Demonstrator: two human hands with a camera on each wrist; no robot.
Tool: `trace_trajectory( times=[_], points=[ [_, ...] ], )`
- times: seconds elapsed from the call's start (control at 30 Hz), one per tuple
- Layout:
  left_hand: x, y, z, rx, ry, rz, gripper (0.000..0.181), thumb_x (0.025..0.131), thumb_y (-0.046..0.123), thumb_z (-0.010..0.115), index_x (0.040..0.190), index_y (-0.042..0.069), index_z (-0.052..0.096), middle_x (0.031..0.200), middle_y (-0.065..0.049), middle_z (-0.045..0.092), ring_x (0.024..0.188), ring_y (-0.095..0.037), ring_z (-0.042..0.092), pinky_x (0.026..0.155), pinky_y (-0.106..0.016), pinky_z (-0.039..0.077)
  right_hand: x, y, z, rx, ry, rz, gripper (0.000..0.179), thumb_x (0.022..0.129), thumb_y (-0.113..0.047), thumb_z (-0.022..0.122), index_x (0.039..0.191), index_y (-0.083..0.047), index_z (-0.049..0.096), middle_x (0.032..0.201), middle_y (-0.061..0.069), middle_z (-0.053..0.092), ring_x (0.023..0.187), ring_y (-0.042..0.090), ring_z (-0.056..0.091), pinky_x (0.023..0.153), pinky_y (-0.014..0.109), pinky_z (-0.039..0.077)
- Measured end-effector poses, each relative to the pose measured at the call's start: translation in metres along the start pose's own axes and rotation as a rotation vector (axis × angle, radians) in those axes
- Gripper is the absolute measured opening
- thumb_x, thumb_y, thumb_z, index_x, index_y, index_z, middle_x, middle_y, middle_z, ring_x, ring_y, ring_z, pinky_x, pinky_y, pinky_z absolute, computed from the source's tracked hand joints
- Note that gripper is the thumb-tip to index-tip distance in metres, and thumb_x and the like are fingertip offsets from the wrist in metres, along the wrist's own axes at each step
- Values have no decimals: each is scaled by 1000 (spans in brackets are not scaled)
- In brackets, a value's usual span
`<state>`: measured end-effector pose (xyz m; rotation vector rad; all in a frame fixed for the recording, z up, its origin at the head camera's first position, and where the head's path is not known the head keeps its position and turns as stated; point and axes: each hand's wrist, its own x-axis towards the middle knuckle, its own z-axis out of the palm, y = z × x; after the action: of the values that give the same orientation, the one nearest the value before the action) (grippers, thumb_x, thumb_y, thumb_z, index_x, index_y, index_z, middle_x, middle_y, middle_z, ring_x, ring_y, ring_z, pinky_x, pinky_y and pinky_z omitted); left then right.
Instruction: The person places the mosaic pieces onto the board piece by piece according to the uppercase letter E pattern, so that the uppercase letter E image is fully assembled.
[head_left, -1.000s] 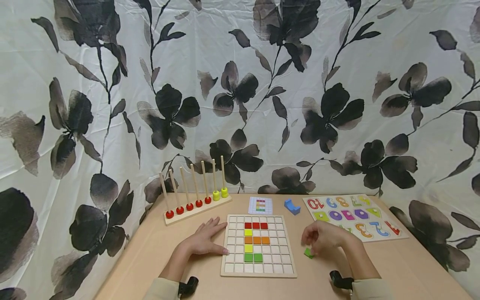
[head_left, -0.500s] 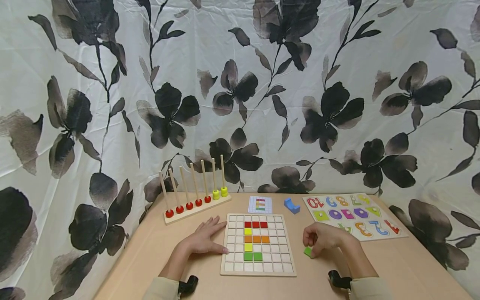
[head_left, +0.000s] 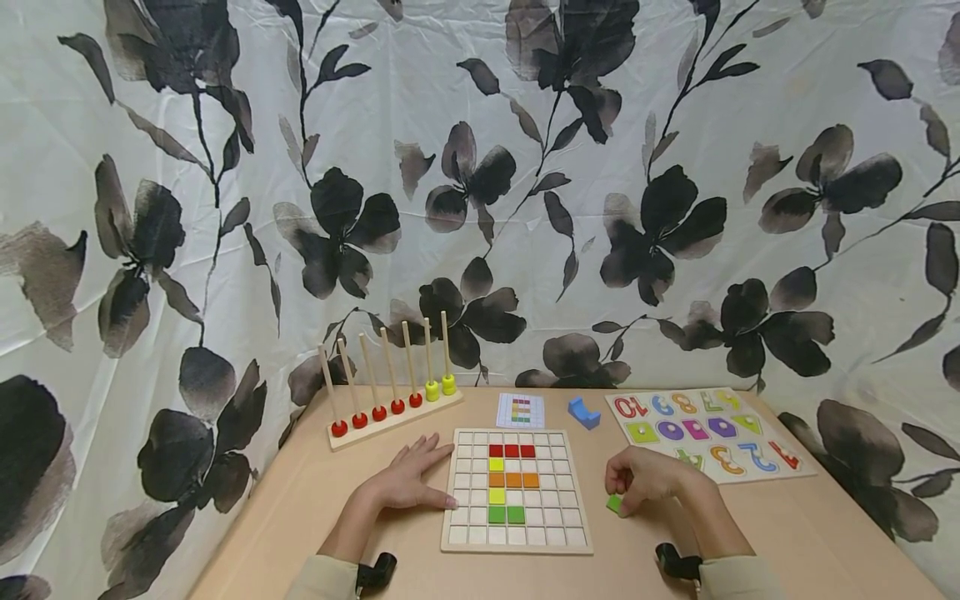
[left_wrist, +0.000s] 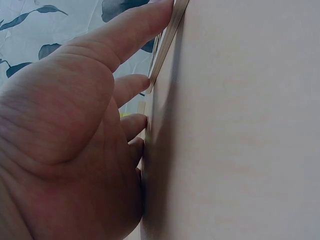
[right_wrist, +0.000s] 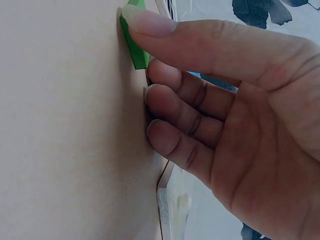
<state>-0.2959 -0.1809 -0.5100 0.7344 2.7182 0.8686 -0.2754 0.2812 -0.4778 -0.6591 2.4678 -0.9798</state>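
Note:
A wooden grid board (head_left: 562,537) lies in the middle of the table in the head view. Red, yellow, orange and green square tiles fill some of its cells. Against the board's left edge rests my left hand (head_left: 401,482), fingers spread, thumb on the frame; the left wrist view shows its thumb (left_wrist: 115,37) touching the wooden rim. To the right of the board, my right hand (head_left: 656,479) pinches a loose green tile (head_left: 613,504) at the tabletop. In the right wrist view that green tile (right_wrist: 136,52) sits tilted behind the thumb, partly covered; the other fingers are curled.
A pattern card (head_left: 531,400) lies behind the board, beside a blue notched block (head_left: 584,414). At back left stands a peg rack (head_left: 378,429) with red and yellow beads. A number puzzle board (head_left: 757,475) lies beyond my right hand. A floral cloth (head_left: 480,250) hangs behind.
My right hand has lowered slightly onto the green tile, which has shifted a little left and now sits between its fingers. The left hand and the board stay put.

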Motion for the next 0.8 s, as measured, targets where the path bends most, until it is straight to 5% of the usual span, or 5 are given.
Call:
trace_trajectory(
  times=[0.47, 0.8],
  points=[
    [0, -1, 1, 8, -1, 5, 99, 79, 57, 83, 160, 16, 43, 172, -24, 20, 160, -46, 9, 129, -65, 5, 6, 1, 3, -42, 34, -30, 27, 77, -5, 89, 93, -6, 67, 85, 6, 64, 77, 13, 55, 66, 23, 44],
    [0, 0, 0, 6, 2, 6, 100, 79, 57, 84, 160, 15, 43, 172, -24, 19, 160, -47, 9, 129, -65, 5, 11, -2, 5, 25, 43, -72, 17, 85, -4, 80, 95, -4, 67, 82, 3, 65, 73, 11, 57, 63, 21, 46]
  ],
)
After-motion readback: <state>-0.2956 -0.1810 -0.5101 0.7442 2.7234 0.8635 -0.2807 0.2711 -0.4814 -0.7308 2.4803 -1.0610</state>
